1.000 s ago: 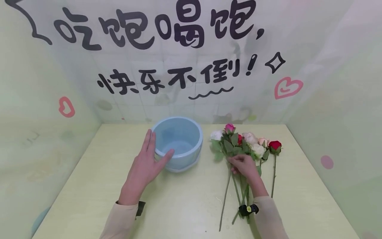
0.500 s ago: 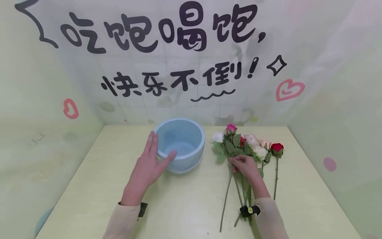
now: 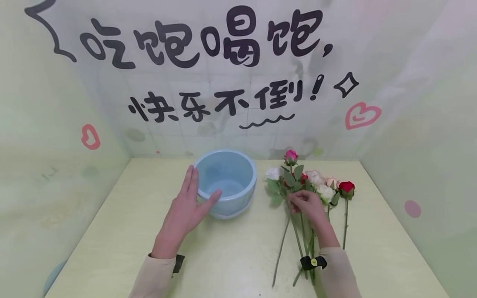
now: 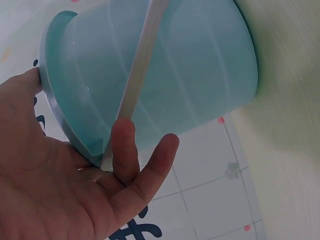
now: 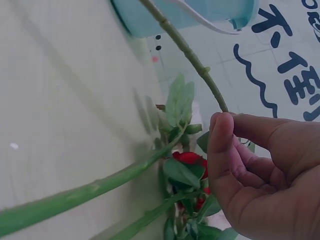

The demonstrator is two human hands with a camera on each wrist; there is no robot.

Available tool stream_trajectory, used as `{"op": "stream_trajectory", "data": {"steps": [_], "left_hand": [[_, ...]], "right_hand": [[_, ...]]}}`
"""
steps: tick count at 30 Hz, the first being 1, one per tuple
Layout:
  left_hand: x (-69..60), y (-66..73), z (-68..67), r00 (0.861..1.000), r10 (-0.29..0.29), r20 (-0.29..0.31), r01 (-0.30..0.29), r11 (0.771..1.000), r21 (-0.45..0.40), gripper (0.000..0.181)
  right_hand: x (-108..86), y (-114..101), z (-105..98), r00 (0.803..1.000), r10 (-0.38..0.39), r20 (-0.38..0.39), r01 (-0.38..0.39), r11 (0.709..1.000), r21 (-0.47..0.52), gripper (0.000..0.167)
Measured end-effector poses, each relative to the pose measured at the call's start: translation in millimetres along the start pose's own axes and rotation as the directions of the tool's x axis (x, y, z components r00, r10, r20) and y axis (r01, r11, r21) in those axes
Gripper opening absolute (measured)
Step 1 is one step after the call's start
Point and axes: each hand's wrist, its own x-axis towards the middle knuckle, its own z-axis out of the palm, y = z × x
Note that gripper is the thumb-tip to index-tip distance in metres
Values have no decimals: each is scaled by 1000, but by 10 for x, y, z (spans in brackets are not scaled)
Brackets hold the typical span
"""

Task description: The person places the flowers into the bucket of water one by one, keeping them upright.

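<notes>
A light-blue bucket (image 3: 223,207) with a pale handle (image 4: 137,65) stands upright at the table's back. Against its left and front rim lies my left hand (image 3: 186,211), thumb and fingers spread and fairly straight; in the left wrist view two fingers lie by the handle. My right hand (image 3: 309,207) pinches an artificial rose by its stem (image 5: 192,57) between thumb and index finger. Its pink head (image 3: 291,157) stands above the other blooms. Below lie several more roses, including a white one (image 3: 273,173), a cream one (image 3: 326,193) and a red one (image 3: 347,188). My fingers hide part of the stems.
The pale table (image 3: 238,265) is closed in by a printed back wall (image 3: 208,136) and side walls (image 3: 421,157). Loose stems (image 3: 281,252) reach toward the front edge, under and beside my right wrist. A black band (image 3: 312,263) sits on that wrist.
The pink rose has risen a little out of the bunch, with my right hand pinching its stem. My left hand stays at the bucket. The head view has shifted slightly.
</notes>
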Motion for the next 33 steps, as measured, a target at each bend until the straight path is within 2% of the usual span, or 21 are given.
{"op": "stream_trajectory", "data": {"steps": [9,15,24,33], "left_hand": [[18,-2,-1,1000,0,-1,0,1000,5,110],[1,3,-8,1000,-14,1,14,1000,9,110],[4,20,-16,1000,-20,-5,20,1000,2,111],[-11,47,-26,1000,-16,-6,16,1000,-3,112]], "right_hand": [[82,-179,-15,998,-66,-15,65,998,-12,34],[102,-385,4,993,-117,-15,117,992,51,37],[67,-868,-20,975,-219,-39,222,971,90,38],[-13,-1204,0,947,-311,-84,321,928,190,35]]}}
